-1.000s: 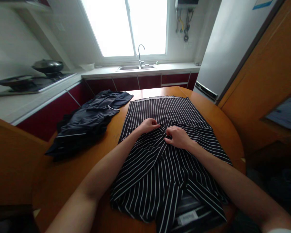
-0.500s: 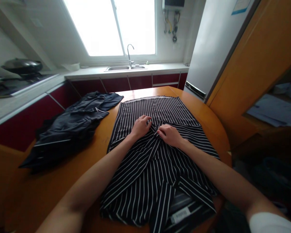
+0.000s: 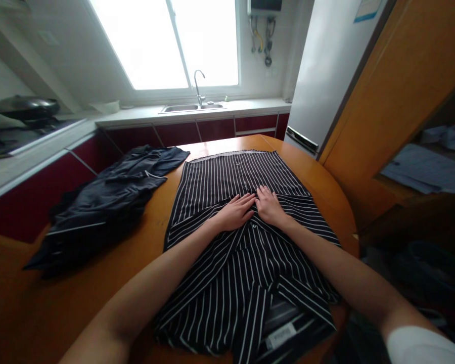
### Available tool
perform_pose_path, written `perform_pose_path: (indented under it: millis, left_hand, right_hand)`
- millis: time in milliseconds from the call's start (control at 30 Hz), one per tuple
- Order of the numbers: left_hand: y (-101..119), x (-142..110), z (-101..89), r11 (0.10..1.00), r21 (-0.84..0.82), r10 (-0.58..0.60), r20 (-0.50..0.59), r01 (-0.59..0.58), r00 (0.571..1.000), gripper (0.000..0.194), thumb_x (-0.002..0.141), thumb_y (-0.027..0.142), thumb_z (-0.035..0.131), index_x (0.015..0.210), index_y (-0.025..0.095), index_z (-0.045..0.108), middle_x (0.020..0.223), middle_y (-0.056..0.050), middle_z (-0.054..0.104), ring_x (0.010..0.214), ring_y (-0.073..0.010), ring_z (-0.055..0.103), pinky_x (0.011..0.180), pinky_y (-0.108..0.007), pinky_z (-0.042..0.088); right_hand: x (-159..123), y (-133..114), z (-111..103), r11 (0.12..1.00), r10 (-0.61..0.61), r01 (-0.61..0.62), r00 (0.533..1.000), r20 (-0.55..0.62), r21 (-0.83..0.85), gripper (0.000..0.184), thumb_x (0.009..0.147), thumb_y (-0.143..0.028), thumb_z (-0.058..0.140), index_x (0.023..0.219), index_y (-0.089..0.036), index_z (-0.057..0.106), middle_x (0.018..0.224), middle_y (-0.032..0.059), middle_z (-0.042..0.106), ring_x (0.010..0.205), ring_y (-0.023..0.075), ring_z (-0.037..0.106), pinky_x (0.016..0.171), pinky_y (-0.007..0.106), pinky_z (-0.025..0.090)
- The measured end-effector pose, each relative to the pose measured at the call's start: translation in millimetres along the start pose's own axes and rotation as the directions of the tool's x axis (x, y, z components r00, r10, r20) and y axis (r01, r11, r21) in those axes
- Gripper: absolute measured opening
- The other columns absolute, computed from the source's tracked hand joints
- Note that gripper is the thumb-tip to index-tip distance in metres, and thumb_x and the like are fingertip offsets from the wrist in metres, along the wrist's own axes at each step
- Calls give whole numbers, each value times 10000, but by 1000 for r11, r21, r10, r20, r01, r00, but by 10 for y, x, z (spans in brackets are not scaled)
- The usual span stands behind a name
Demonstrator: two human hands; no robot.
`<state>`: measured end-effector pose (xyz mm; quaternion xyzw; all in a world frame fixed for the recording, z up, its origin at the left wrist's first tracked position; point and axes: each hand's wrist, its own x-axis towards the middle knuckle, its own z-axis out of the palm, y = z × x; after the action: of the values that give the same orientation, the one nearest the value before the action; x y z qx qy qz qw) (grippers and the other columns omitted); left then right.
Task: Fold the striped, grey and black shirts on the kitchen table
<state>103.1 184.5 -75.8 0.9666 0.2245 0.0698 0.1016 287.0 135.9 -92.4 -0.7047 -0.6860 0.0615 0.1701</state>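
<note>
A black shirt with white stripes (image 3: pixel 212 177) lies spread on the round wooden table (image 3: pixel 326 194), its collar and label nearest me and its hem toward the window. Its sleeves are folded in across the middle. My left hand (image 3: pixel 237 211) rests flat on the shirt where the sleeves meet, fingers stretched out and pointing right. Right beside it, my right hand (image 3: pixel 268 206) also lies flat, fingers pointing away from me. The fingertips of both hands nearly touch, and neither hand grips the cloth. The cloth under the palms is hidden.
To the left on the table is a pile of dark clothes (image 3: pixel 109 197). Beyond the table runs a counter with a sink (image 3: pixel 180 108) and faucet (image 3: pixel 199 88). A fridge (image 3: pixel 318 76) stands at the back right, and a lidded wok (image 3: pixel 26 107) sits on the stove.
Both hands have gone from curled fingers at the crossed sleeves to lying flat on them. My left hand has shifted right and nearer me. The view has tilted slightly.
</note>
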Motion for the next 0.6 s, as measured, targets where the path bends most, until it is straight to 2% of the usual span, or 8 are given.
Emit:
perform_pose_path:
  millis: [167, 433, 600]
  left_hand:
    - [12, 8, 13, 1000, 9, -11, -12, 11, 1000, 585, 1057, 437, 322, 1580, 175, 313, 1653, -96, 284, 1549, -216, 199, 1264, -430, 121]
    - [30, 12, 52, 995, 48, -84, -37, 86, 996, 663, 1037, 470, 343, 1582, 97, 279, 1657, -154, 233, 1557, -244, 155, 1262, -427, 105]
    - [22, 15, 56, 995, 50, -83, -38, 84, 996, 668, 1035, 481, 336, 1584, 104, 271, 1656, -157, 235, 1555, -236, 163, 1260, -414, 113]
  right_hand:
    - [-21, -14, -27, 999, 12, -8, 997, 76, -47, 583, 1013, -275, 305, 1538, -26, 359, 1645, 194, 271, 1539, 303, 199, 1236, 524, 167]
    - [-30, -25, -54, 995, 77, -72, 994, 81, -69, 599, 1028, -341, 310, 1558, -61, 332, 1659, 179, 239, 1545, 299, 178, 1233, 545, 144]
    - [-14, -13, -35, 994, 87, -80, 992, 87, -72, 616, 1022, -342, 319, 1558, -40, 325, 1660, 181, 233, 1548, 296, 167, 1238, 538, 136]
